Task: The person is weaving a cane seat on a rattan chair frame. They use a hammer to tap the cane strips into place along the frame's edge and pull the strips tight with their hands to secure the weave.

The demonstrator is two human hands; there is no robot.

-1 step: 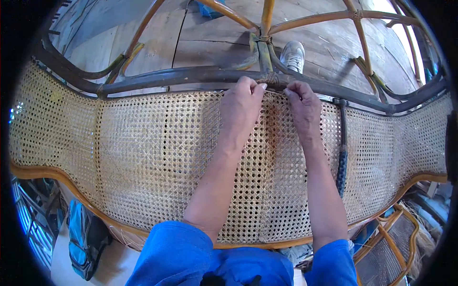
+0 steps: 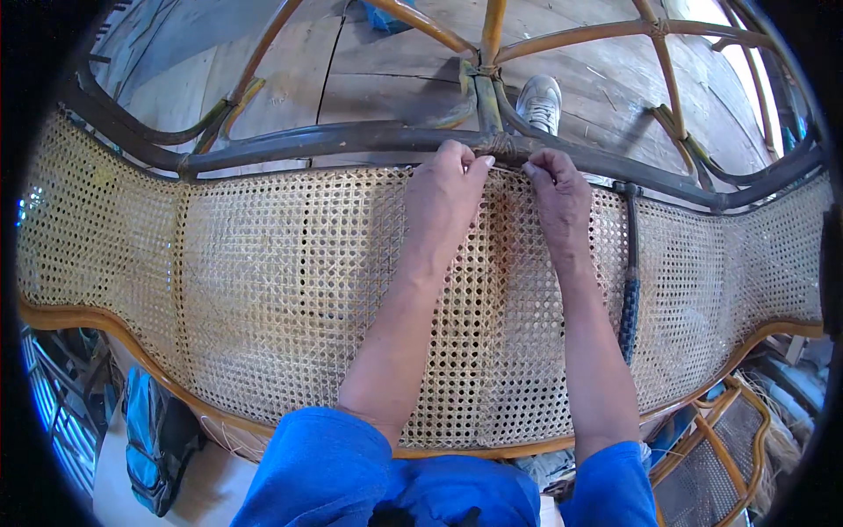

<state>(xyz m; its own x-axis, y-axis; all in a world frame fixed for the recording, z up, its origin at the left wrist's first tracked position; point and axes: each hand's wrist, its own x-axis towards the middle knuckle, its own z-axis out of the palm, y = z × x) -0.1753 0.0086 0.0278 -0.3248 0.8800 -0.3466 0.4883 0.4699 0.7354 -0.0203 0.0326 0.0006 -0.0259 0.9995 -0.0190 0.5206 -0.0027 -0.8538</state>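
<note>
A wide sheet of woven cane webbing (image 2: 255, 263) spans the curved rattan frame before me. Its far edge runs along a dark rattan pole (image 2: 351, 138). My left hand (image 2: 446, 189) is closed at that edge, thumb and forefinger pinched beside a wrapped binding (image 2: 497, 145) on the pole. Just right of the binding, my right hand (image 2: 558, 189) also pinches at the edge, fingers curled. What lies between the fingertips of either hand is too small to make out. A brownish stain (image 2: 507, 224) marks the webbing between my forearms. On the webbing to the right rests a hammer (image 2: 631, 263) with a dark, blue-gripped handle.
Curved rattan poles (image 2: 571, 44) rise beyond the far edge over a plank floor (image 2: 378, 83), where a pale shoe (image 2: 539, 101) shows. Lower left is a teal and black backpack (image 2: 149, 448). At lower right stands another rattan piece with a woven panel (image 2: 702, 474).
</note>
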